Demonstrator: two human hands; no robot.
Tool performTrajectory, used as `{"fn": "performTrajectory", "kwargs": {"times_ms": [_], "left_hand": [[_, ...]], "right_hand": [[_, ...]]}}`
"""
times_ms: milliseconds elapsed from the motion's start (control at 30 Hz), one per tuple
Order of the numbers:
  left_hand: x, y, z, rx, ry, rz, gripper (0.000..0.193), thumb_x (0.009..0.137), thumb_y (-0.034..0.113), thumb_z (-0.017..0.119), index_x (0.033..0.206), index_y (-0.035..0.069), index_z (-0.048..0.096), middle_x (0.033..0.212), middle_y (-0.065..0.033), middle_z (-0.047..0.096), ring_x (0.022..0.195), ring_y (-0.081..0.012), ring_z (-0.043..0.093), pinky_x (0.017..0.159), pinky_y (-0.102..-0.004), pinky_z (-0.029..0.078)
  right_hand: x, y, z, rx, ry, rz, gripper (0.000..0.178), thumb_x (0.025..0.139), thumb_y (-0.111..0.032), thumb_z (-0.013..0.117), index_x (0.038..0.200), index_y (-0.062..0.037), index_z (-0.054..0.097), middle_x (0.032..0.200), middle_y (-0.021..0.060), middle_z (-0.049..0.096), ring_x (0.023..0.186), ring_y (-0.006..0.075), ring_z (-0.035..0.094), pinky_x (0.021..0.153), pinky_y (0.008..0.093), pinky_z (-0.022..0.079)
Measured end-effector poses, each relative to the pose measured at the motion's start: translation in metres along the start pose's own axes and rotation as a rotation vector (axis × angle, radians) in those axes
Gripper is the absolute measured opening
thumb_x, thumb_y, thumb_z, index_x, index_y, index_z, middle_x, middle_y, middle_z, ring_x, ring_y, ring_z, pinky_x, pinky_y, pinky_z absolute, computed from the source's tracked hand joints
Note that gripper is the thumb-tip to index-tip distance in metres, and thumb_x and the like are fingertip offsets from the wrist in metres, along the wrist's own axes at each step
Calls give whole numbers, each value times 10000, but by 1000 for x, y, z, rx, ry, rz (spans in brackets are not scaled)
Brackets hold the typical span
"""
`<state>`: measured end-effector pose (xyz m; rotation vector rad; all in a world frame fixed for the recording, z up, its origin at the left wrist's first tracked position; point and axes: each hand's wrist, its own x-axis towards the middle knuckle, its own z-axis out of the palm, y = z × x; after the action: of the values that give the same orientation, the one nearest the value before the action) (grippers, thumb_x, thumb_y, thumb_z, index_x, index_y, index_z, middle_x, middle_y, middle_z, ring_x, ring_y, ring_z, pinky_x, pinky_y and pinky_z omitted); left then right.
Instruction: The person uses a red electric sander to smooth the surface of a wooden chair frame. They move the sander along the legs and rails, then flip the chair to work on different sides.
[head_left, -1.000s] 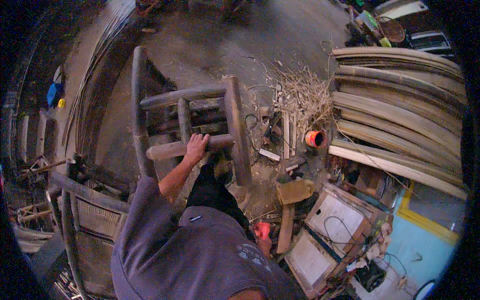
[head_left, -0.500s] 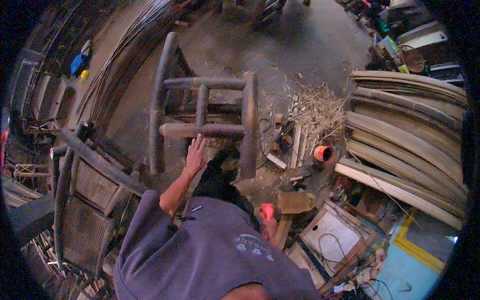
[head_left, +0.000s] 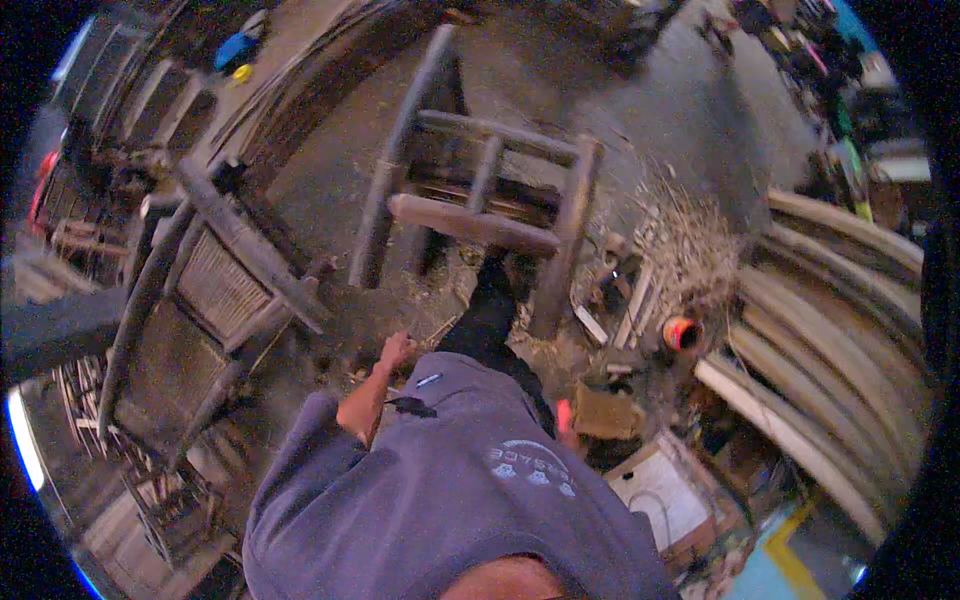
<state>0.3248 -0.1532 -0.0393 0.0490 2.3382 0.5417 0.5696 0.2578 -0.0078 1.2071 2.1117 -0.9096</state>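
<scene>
Fingers of my left hand look curled into a loose fist, empty as far as I can tell, hanging just short of the wooden chair frame and touching none of it. My right hand I cannot judge: it is mostly hidden behind my purple shirt, and only a small red thing peeks out at that hip (it may be a tool handle, too small to say).

Past the fist, my dark trouser leg reaches forward to the frame's near crossbar, which I judge steadies the piece on the floor. That frame lies tipped on its side, its 2 long rails running away from me, so the rungs face up within reach.

To my left another woven-panel chair leans tilted, set aside. To the right a wooden block sits close by my leg, an orange cup-like thing just beyond it, then a heap of split cane scraps and stacked bent poles, kept near as stock, I suppose.
</scene>
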Motion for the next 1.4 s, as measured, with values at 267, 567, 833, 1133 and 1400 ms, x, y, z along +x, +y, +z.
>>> {"fn": "performTrajectory", "kwargs": {"times_ms": [267,567,833,1133,1400], "left_hand": [[23,-9,-6,-32,276,-36,426,764,350,613,1075,59,635,968,-222,653,908,-396,619,819,-469,485],[58,54,-98,-308,396,33,325,813,312,586,874,1,660,872,-209,653,826,-371,625,746,-411,492],[76,166,-73,-345,98,311,323,836,305,584,860,-14,627,778,-211,629,747,-325,627,685,-388,478],[41,305,-78,-786,-584,261,464,913,434,537,1037,-7,609,978,-101,648,874,-189,611,751,-311,493],[11,352,-93,-1037,-894,41,516,928,501,483,1128,38,594,993,-57,640,882,-163,602,811,-321,486]], "right_hand": [[56,-56,-10,-105,-50,-123,313,745,-270,627,987,-76,588,725,83,596,653,223,590,578,370,464],[38,-88,-111,-22,149,47,362,778,-256,631,1080,-62,579,759,82,605,680,199,600,596,359,478],[-32,-135,-158,277,323,-102,247,763,-144,613,971,-14,585,731,58,596,587,152,573,546,330,468],[-126,-233,-179,295,302,-166,260,734,-129,603,941,26,572,796,214,612,736,370,608,686,420,467],[-133,-263,-151,204,318,-203,291,754,-183,661,966,4,590,828,229,632,788,407,615,712,442,470]]}}
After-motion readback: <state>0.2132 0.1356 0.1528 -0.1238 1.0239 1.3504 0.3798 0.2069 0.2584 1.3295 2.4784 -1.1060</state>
